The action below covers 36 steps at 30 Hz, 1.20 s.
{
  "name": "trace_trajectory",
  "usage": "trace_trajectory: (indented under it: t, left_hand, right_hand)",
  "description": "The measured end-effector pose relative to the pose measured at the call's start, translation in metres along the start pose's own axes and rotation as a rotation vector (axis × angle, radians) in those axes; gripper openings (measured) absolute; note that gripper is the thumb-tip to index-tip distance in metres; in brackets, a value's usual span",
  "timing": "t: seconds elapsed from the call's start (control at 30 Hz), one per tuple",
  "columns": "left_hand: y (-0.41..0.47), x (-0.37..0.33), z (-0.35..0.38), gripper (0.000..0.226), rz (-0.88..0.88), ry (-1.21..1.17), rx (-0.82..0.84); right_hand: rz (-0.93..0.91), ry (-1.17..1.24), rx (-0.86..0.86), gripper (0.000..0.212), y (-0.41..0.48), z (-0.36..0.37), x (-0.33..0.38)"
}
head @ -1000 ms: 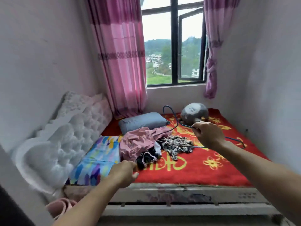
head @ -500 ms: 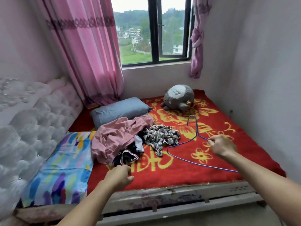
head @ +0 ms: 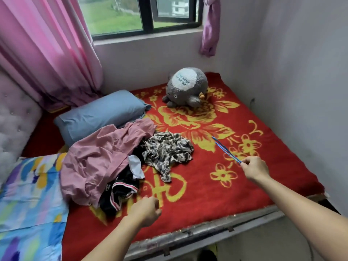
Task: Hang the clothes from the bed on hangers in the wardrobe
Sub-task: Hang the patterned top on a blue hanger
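**Hanger in hand, pile untouched**

Ctr-right of frame: right hand [head: 254,169] pinching thin blue wire hanger [head: 226,150] by one end, fingers curled round wire, rest slanting up-left over red-and-yellow floral blanket [head: 244,194]. Lower ctr: left hand [head: 145,210], fingers curled under, nothing in them, near black garment w/ striped trim [head: 116,193]. Heaped ctr-left: crumpled pink cotton garment [head: 98,155], leopard-print fabric piece [head: 165,149]. Nothing on hanger yet; no wardrobe in shot. Judged barely begun, all clothes left to hang.

Blue hanger [head: 226,152], pink garment [head: 101,155], black-and-white patterned top [head: 167,149], red blanket [head: 207,189] with yellow flowers
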<state>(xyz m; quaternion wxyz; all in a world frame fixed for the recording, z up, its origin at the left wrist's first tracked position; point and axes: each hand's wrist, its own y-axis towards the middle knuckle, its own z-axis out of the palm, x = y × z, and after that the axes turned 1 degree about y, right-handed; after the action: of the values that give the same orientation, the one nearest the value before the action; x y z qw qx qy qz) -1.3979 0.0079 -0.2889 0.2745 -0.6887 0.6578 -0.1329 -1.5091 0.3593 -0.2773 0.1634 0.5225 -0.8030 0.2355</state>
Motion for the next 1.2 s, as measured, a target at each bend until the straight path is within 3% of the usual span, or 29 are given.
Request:
trace_trajectory:
  t: [0.27,0.4,0.6,0.67,0.83,0.9,1.07,1.13,1.2]
  left_hand:
    - [0.124,0.009,0.034,0.019,-0.124,-0.058,0.169]
    - [0.197,0.012,0.052,0.024,-0.204,-0.166,0.14]
    - [0.291,0.02,0.106,0.011,-0.245,-0.263,0.018]
    - [0.322,0.027,0.126,0.015,-0.21,-0.188,-0.062]
    - [0.403,0.049,0.168,0.07,-0.189,-0.044,-0.202]
    - [0.423,0.058,0.182,0.065,-0.203,-0.084,-0.269]
    - [0.418,0.084,0.183,0.019,-0.203,-0.658,-0.521]
    - [0.397,0.097,0.171,0.019,-0.203,-0.913,-0.502]
    - [0.372,0.114,0.154,0.023,-0.266,-1.176,-0.486]
  right_hand:
    - [0.035,0.005,0.024,0.017,0.171,0.106,0.005]
    - [0.036,-0.041,0.063,0.019,0.225,0.176,-0.01]
    - [-0.033,-0.199,0.239,0.016,0.229,0.288,-0.071]
    - [-0.086,-0.277,0.281,0.015,0.219,0.313,-0.094]
    - [-0.407,-0.317,0.135,0.037,0.202,0.344,-0.105]
    - [-0.599,-0.271,0.117,0.043,0.202,0.357,-0.078]
    - [-0.934,-0.231,0.174,0.059,0.224,0.419,0.027]
    - [-0.937,-0.373,0.246,0.071,0.235,0.44,0.071]
    - [-0.858,-0.554,0.406,0.062,0.239,0.454,0.1]
